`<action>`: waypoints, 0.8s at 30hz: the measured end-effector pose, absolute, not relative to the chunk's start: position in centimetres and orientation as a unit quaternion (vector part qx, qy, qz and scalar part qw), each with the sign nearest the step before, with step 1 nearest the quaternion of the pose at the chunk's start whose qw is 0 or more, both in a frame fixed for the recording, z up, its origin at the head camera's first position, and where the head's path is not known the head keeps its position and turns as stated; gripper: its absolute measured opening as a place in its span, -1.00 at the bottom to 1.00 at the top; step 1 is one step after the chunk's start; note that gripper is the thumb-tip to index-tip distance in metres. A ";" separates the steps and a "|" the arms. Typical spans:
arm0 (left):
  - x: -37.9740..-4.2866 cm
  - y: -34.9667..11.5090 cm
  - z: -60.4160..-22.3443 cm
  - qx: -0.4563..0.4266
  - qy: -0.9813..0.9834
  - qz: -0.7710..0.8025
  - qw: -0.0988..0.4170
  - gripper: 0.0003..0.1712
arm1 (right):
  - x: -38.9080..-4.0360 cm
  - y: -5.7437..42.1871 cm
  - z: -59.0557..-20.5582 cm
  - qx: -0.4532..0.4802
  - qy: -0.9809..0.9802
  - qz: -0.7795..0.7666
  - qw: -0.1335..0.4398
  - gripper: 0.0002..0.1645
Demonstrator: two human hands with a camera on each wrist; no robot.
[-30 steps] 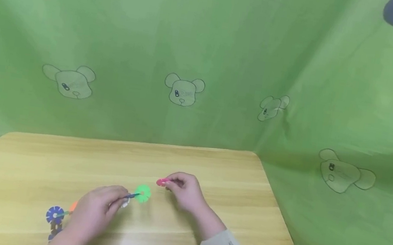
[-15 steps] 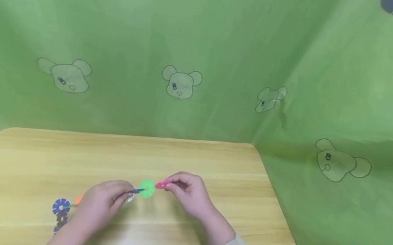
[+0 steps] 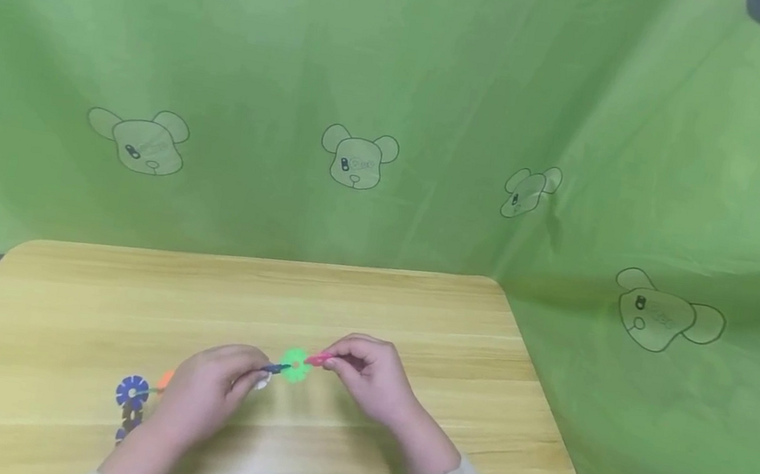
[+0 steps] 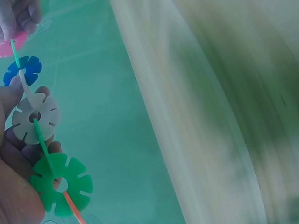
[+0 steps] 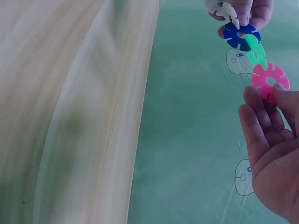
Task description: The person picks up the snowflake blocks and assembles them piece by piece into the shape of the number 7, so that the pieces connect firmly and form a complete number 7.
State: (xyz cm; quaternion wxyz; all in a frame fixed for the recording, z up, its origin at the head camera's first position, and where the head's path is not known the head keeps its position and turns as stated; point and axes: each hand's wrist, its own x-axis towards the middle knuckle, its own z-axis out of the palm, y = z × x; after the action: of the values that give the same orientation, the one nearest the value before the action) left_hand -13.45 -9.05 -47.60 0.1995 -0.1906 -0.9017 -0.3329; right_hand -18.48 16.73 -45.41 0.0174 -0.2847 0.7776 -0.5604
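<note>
My left hand pinches a blue slotted disc, part of a chain of notched plastic discs joined at their slots. A white disc and a green disc follow along the palm in the left wrist view. From the blue disc a light green disc sticks out to the right. My right hand pinches a pink disc between thumb and fingers. The pink rim meets the light green disc's edge; how deep the slots sit is hidden.
The chain's other end trails left of my left forearm, with an orange disc, a dark blue disc and a brown disc. Below lies a wooden table. A green curtain with bear-head drawings surrounds its back and sides.
The pink disc has come against the light green disc; a gap lay between them a second ago. My left hand with the chain has shifted right and slightly up.
</note>
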 end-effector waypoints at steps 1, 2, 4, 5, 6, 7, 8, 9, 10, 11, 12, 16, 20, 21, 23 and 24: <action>-13.4 -8.9 -47.6 -0.190 -0.901 -0.336 0.197 -0.80 | -18.4 16.7 -45.5 -0.286 0.776 -0.562 0.015 -0.90; -13.4 -8.8 -47.5 -0.188 -0.901 -0.339 0.193 -0.81 | -18.3 16.7 -45.5 -0.286 0.774 -0.564 0.013 -0.90; -13.4 -8.6 -47.4 -0.186 -0.900 -0.345 0.189 -0.82 | -18.1 16.7 -45.5 -0.284 0.772 -0.568 0.010 -0.90; -13.3 -8.5 -47.4 -0.186 -0.900 -0.348 0.187 -0.82 | -18.0 16.7 -45.6 -0.283 0.771 -0.570 0.009 -0.89; -13.3 -8.4 -47.3 -0.185 -0.899 -0.350 0.186 -0.83 | -17.9 16.6 -45.6 -0.284 0.769 -0.573 0.009 -0.90; -13.3 -8.4 -47.3 -0.182 -0.900 -0.351 0.185 -0.83 | -17.8 16.6 -45.6 -0.284 0.767 -0.575 0.008 -0.90; -13.2 -8.3 -47.2 -0.180 -0.900 -0.352 0.185 -0.83 | -17.7 16.6 -45.7 -0.283 0.767 -0.576 0.008 -0.90; -13.2 -8.2 -47.2 -0.179 -0.899 -0.354 0.184 -0.83 | -17.6 16.6 -45.7 -0.283 0.766 -0.577 0.006 -0.90; -13.2 -8.2 -47.2 -0.177 -0.900 -0.355 0.181 -0.83 | -17.5 16.5 -45.7 -0.283 0.765 -0.578 0.005 -0.90; -13.1 -8.1 -47.2 -0.176 -0.900 -0.356 0.179 -0.82 | -17.4 16.5 -45.8 -0.282 0.764 -0.580 0.006 -0.91; -13.1 -8.1 -47.2 -0.175 -0.901 -0.356 0.177 -0.82 | -17.3 16.5 -45.8 -0.280 0.764 -0.581 0.007 -0.91; -13.0 -8.1 -47.4 -0.174 -0.904 -0.354 0.165 -0.84 | -17.0 16.6 -46.3 -0.282 0.760 -0.585 0.016 -0.92; -12.9 -8.2 -47.5 -0.183 -0.909 -0.344 0.150 -0.87 | -16.8 17.1 -46.7 -0.288 0.757 -0.586 0.031 -0.92; -12.8 -8.3 -47.4 -0.186 -0.909 -0.343 0.146 -0.87 | -16.9 17.2 -46.7 -0.288 0.760 -0.581 0.038 -0.92; -12.8 -8.4 -47.3 -0.192 -0.911 -0.339 0.137 -0.89 | -17.0 17.6 -46.5 -0.291 0.766 -0.571 0.059 -0.94; -12.9 -8.4 -47.2 -0.197 -0.911 -0.338 0.133 -0.90 | -17.2 17.8 -46.4 -0.288 0.772 -0.562 0.068 -0.95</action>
State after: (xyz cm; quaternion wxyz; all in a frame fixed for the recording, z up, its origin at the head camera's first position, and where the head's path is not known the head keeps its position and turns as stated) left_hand -12.87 -8.43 -47.18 0.1335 -0.1970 -0.9107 -0.3376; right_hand -17.20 17.79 -46.38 0.0679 -0.2885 0.7721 -0.5622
